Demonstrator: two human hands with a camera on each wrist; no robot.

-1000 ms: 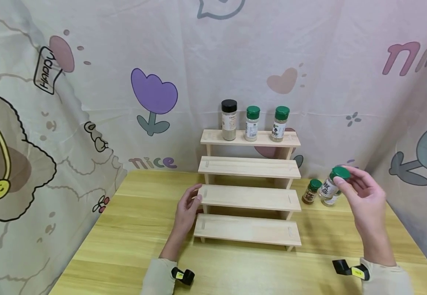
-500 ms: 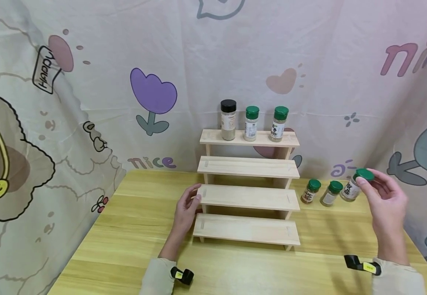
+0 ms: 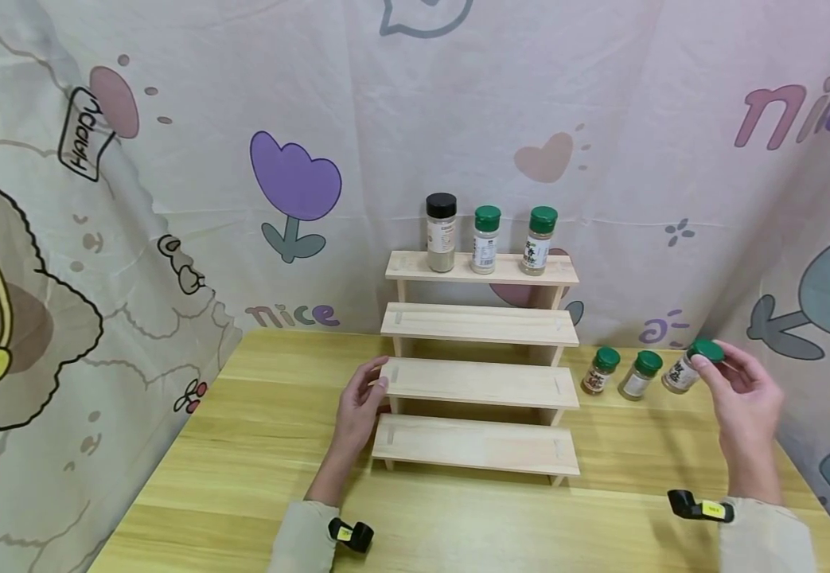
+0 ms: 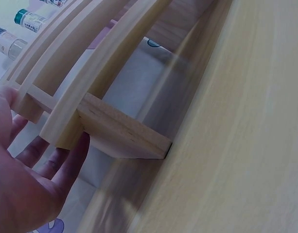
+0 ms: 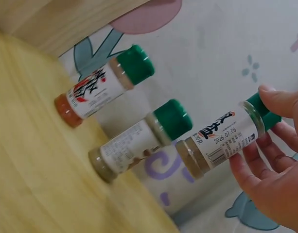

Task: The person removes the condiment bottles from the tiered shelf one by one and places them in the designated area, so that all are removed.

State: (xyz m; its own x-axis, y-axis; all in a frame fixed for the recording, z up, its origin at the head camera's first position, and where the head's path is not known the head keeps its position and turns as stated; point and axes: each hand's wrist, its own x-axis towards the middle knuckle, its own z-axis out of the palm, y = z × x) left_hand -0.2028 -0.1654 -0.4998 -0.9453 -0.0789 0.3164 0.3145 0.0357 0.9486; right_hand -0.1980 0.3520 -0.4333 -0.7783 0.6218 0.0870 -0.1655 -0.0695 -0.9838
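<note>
Head view first: right hand (image 3: 744, 398) pinches the green cap of a small clear glass spice jar with a white label (image 3: 681, 372), which sits at the right end of a row on the light wooden table (image 3: 243, 461), just beside a second green-capped jar (image 3: 639, 375) and a third green-capped jar with reddish-brown contents (image 3: 597, 371). Left hand (image 3: 360, 406) rests with fingers relaxed against the left end of a pale four-step wooden rack (image 3: 479, 382), gripping nothing. On the rack's top step stand a black-capped jar (image 3: 441, 232) and two taller green-capped jars (image 3: 486, 239) (image 3: 538, 240), in front of a cartoon-printed cloth backdrop (image 3: 171, 159). From the left wrist, the left hand (image 4: 27, 179) shows straight fingers touching the end of the rack (image 4: 114, 131) where its side panel meets the table (image 4: 246, 145). From the right wrist, the right hand (image 5: 275, 165) holds the spice jar (image 5: 219, 143) by its cap between thumb and fingers; whether the base touches the table (image 5: 32, 184) cannot be told; the second jar (image 5: 139, 141) and third jar (image 5: 105, 85) stand beside it.
</note>
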